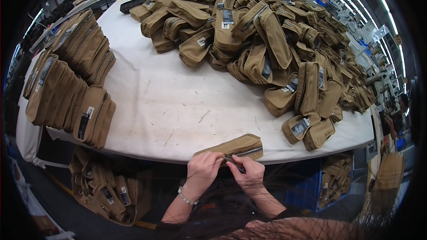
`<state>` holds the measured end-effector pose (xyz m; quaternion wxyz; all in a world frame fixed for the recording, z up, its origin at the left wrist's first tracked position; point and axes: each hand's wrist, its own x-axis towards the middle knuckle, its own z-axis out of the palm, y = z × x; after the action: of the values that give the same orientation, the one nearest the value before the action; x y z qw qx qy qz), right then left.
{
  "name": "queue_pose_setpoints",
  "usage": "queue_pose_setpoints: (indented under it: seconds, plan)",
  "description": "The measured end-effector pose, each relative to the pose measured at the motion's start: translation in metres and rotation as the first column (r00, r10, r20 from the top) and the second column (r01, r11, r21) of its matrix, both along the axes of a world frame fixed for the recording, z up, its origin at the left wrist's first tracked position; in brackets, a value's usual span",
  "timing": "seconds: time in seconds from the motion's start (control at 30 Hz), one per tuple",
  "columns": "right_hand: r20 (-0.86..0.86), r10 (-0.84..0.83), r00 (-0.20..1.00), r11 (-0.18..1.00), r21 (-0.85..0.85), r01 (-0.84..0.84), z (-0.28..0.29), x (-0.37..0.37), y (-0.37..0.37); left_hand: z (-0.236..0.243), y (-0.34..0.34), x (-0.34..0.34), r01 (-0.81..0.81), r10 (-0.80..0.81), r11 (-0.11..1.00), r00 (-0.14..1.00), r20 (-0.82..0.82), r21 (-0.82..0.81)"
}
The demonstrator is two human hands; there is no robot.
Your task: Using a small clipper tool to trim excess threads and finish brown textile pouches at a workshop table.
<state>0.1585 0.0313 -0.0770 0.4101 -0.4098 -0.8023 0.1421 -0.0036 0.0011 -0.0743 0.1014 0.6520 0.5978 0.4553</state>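
A tan zippered pouch (242,144) lies on its side at the near edge of the white-covered table. My left hand (203,169) is closed, its fingers pinching the near side of the pouch close to the zipper. My right hand (250,174) is closed around a small dark tool (240,168), whose kind I cannot make out. Its tip meets the left fingertips at the pouch's near side. Both hands are just in front of the table edge, and the fingers partly hide the spot where they meet.
A large loose heap of tan pouches (275,31) covers the table's far and right parts. Stacked pouches (62,89) stand in rows at the left. Below the table are a carton of pouches (106,191) at left and a blue crate (307,186) at right.
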Motion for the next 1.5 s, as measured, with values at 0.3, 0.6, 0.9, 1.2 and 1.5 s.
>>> queue_pose_setpoints:
  seconds: [0.3,0.6,0.9,1.2,1.5]
  plan:
    - [0.02,-0.037,0.999,0.996,-0.085,0.038,0.005,-0.005,-0.001,-0.002,0.0,0.0,-0.003,0.003,1.0,1.0,-0.001,-0.007]
    - [-0.028,-0.039,0.999,0.968,-0.248,0.031,-0.002,0.0,0.001,-0.003,-0.002,0.0,-0.013,0.013,1.0,1.0,0.016,-0.009]
    - [-0.45,-0.108,0.887,0.819,-0.546,-0.177,-0.014,0.003,0.002,0.001,0.0,-0.004,0.011,-0.011,1.0,1.0,-0.002,-0.012]
    - [-0.18,-0.056,0.982,0.94,-0.341,-0.009,-0.002,0.003,0.0,0.0,-0.008,-0.012,0.107,-0.115,0.992,0.986,-0.125,-0.065]
    - [0.118,-0.01,0.993,0.999,0.032,0.006,0.006,0.011,0.001,-0.01,-0.008,-0.007,0.068,-0.064,0.997,0.989,-0.136,0.023]
